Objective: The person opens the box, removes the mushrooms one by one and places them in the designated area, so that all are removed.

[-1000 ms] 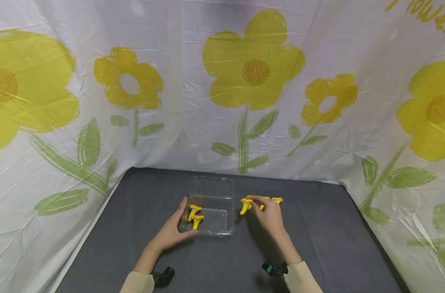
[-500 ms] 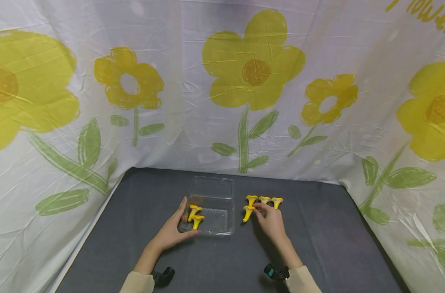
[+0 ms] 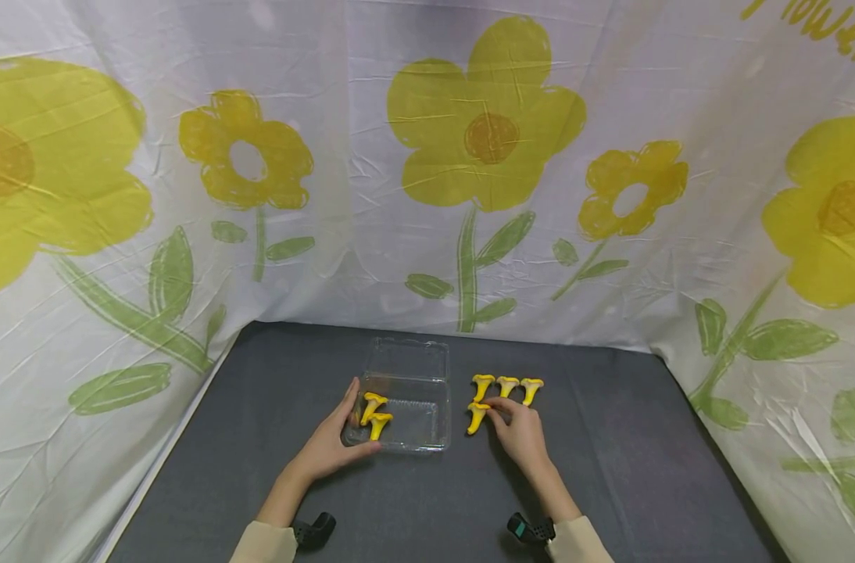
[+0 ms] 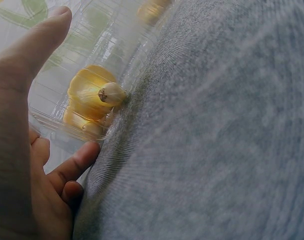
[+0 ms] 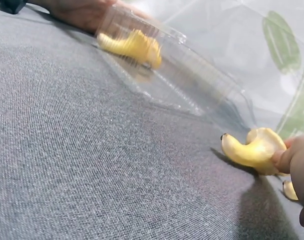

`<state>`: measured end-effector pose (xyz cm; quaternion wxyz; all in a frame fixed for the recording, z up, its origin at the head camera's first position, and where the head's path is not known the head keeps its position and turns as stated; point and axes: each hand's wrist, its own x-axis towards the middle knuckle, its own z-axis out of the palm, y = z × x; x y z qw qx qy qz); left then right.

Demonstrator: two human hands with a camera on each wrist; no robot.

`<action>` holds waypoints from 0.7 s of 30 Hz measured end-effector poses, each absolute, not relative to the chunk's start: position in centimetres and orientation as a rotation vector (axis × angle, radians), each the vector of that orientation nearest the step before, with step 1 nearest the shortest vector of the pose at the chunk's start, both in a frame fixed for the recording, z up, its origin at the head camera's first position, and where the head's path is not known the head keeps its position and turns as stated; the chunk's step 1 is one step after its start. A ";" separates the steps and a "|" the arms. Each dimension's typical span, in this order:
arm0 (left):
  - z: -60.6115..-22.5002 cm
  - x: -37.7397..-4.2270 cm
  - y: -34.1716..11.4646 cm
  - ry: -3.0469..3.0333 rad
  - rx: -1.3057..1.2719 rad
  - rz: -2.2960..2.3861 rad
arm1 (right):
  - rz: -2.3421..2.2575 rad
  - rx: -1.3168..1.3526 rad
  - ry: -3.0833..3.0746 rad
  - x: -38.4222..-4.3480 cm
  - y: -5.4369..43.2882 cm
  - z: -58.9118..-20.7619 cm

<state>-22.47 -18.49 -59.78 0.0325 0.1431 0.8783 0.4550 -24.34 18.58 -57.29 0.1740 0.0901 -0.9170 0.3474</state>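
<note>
Yellow mushroom [image 3: 477,420], cap pinched in right hand [image 3: 522,435]

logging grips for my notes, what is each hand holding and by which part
The right hand pinches a yellow mushroom by the edge of its cap; the left hand holds the clear container by its left end.

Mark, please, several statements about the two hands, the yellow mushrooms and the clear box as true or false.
1. The left hand touches the clear box. True.
2. The lid of the box is closed. False: it is open.
3. Two yellow mushrooms are inside the box. True.
4. The right hand holds nothing. False: it pinches another mushroom.
5. Three more mushrooms lie in a row on the table. True.
</note>
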 end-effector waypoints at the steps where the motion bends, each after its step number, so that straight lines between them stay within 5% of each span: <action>1: -59.8 -22.5 -18.5 2.704 0.441 1.400 | 0.984 0.255 -2.600 -24.4 18.6 -57.4; 21: -59.6 -22.4 -18.4 2.692 0.424 1.394 | 0.980 0.262 -2.560 -25.1 18.5 -58.1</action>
